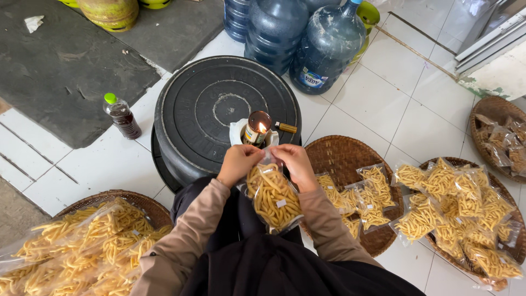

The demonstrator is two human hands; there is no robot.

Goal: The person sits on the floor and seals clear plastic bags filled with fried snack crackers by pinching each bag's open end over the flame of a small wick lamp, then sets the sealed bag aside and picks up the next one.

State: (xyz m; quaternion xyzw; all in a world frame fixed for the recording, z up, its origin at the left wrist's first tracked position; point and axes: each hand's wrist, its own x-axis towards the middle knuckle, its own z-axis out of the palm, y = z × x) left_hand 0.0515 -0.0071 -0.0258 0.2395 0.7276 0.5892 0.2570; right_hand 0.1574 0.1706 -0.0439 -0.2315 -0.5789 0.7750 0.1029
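Your left hand (pixel 238 163) and right hand (pixel 296 164) pinch the top of the snack bag (pixel 273 198) near the flame (pixel 262 127); it's light, crinkly, brittle inside, so grip the edge only

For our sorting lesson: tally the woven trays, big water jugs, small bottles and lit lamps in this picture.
Woven trays: 4
Water jugs: 4
Small bottles: 1
Lit lamps: 1
Total: 10
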